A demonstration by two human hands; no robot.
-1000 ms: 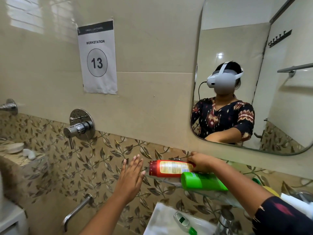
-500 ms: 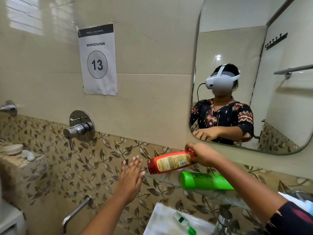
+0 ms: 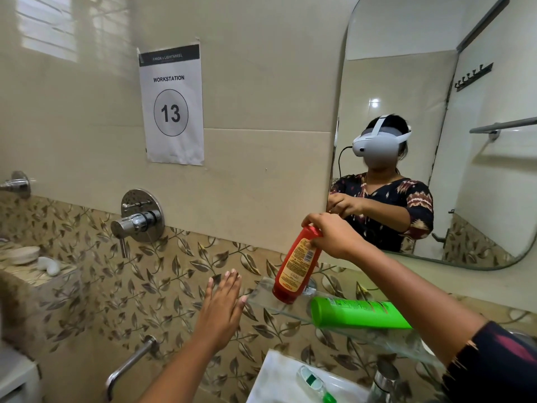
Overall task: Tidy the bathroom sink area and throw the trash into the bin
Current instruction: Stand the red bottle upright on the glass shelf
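I'm looking into a tiled bathroom: a mirror (image 3: pixel 436 112) over a glass shelf (image 3: pixel 279 303) and white sink (image 3: pixel 279 379), a chrome wall tap (image 3: pixel 136 221), and a "Workstation 13" sign (image 3: pixel 171 104).

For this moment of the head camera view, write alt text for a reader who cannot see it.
A right hand holds a red bottle tilted, its lower end at a glass shelf below a mirror. A green bottle lies on the shelf; the open left hand hovers beside it.
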